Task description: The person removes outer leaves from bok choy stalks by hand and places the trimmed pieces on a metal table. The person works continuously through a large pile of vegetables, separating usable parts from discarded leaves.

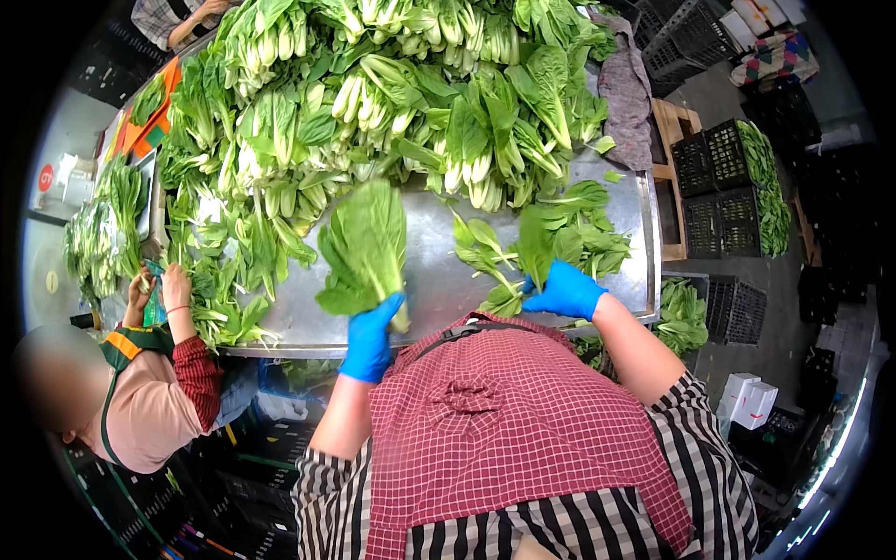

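Both my hands wear blue gloves. My left hand [369, 341] grips a head of leafy choy [365, 241] near its base, leaves upward, over the front of the metal table [430, 224]. My right hand [565, 291] holds a loose green leaf [535, 246] that looks blurred. Around and under that hand lie scattered loose leaves [588, 241] at the table's right front. Beyond my hands rises a large pile of pale-stemmed choy heads [413, 105].
A co-worker [150, 413] at left handles greens by hand. Another person's arm [189, 28] shows at top left. A grey cloth [625, 98] hangs over the right edge. Black crates [721, 220] of greens stand beyond a wooden pallet [673, 182].
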`<state>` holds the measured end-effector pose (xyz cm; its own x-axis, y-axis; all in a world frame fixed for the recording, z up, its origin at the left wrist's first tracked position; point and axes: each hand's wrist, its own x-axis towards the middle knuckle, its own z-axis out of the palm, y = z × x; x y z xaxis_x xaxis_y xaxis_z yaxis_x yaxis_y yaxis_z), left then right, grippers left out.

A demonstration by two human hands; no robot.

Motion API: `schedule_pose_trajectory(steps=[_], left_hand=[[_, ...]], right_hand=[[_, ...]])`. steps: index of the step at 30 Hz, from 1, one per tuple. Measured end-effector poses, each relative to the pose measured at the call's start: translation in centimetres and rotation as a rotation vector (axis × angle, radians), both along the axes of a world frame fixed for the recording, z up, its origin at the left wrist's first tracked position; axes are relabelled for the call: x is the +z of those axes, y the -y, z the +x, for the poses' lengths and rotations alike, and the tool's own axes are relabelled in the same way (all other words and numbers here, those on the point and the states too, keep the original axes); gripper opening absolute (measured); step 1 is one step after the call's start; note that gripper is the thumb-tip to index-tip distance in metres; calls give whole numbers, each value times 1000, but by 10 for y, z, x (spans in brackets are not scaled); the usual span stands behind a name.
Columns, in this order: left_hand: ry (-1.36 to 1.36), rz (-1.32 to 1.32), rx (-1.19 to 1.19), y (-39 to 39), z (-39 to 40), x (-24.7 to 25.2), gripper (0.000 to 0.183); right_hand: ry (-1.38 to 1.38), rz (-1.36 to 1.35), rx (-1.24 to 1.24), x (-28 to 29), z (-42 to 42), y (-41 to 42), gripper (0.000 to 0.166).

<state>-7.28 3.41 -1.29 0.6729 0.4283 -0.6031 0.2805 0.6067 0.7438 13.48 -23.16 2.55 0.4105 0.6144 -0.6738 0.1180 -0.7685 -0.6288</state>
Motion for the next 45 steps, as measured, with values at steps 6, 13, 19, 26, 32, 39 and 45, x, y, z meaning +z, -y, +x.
schedule_pose_trajectory(steps=[6, 13, 19, 26, 32, 39, 45], left_hand=[[-25, 430, 154, -25, -56, -58, 49], [-32, 679, 105, -25, -35, -48, 69], [-66, 524, 158, -24, -41, -51, 67], [-244, 811, 135, -33, -45, -46, 95], [-219, 1418, 75, -22, -9, 29, 88], [258, 397, -208, 29, 73, 64, 49], [169, 1, -338, 47, 100, 53, 30]], right_hand=[[440, 150, -184, 0, 44, 13, 42], [978, 462, -720, -15, 139, -49, 43], [529, 502, -842, -16, 154, -47, 40], [-47, 876, -915, 8, 98, -43, 27], [-396, 938, -770, 20, 56, -43, 36], [-310, 690, -417, 32, -3, -63, 28], [-276, 626, -414, 14, -41, -61, 25]])
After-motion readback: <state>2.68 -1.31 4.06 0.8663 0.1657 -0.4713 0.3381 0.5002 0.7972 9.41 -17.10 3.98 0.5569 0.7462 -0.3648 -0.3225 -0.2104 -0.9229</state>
